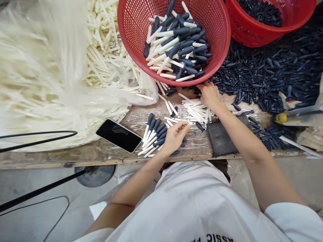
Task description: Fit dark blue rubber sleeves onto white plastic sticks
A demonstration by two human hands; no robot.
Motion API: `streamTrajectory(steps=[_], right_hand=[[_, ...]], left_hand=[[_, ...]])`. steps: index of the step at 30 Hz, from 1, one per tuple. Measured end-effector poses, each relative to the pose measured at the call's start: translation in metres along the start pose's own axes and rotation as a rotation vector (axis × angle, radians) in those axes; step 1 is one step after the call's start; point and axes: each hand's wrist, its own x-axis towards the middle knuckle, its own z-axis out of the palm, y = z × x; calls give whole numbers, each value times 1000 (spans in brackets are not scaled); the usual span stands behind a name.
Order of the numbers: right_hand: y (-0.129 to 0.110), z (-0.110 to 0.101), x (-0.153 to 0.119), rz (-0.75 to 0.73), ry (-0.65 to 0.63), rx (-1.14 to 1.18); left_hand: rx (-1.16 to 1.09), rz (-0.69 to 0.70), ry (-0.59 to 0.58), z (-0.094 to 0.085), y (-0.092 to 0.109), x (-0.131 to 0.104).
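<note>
Two hands (174, 136) (210, 95), two baskets (133, 30) (252, 32), many sticks (198, 112)

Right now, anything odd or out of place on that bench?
The phone looks out of place: it lies askew between the clear plastic with white sticks and the dark-handled pieces, unlike the parts around it. A stray dark handle lies off the big pile. No damage evident.

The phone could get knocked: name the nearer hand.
Left. The left hand is across the dark-handled pieces from the phone; the right hand is farther off, by the nearer red basket.
</note>
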Motion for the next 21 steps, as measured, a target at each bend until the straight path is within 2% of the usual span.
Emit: streamTrajectory(steps=[3,6,9,12,17,19,21], right_hand=[[1,-13,-30,-38,51,4],[-1,-26,-74,-150,66,163],[-4,-31,-118,-265,47,427],[-5,-31,-148,-305,77,565],[-1,-35,-167,-364,106,589],[1,-35,-168,-354,77,615],[4,-30,-166,-291,15,725]], left_hand=[[22,1,54,-3,3,2],[73,37,46,-2,6,3],[152,88,-31,1,9,5],[268,167,-140,4,12,7],[442,379,-262,8,13,4],[485,405,-280,11,12,1],[487,407,-247,13,9,-2]])
